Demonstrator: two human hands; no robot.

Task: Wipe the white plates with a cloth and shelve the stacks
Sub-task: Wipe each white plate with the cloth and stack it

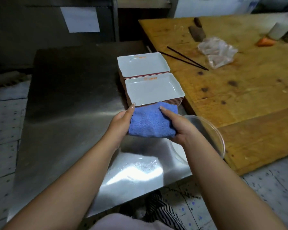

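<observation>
Two stacks of white rectangular plates with red rims stand on the steel table (65, 117): a near stack (154, 89) and a far stack (142, 64) behind it. A folded blue cloth (152, 122) is held flat just in front of the near stack. My left hand (122, 121) grips the cloth's left edge, its fingertip touching the near plate's front corner. My right hand (178, 125) grips the right edge with the thumb lying on top of the cloth.
A clear bowl (211, 131) sits under my right wrist at the table's right edge. To the right is a wooden counter (239, 90) with black chopsticks (186, 58), a crumpled plastic bag (218, 52), a cleaver (197, 33) and jars (279, 29). Water glistens on the steel near me.
</observation>
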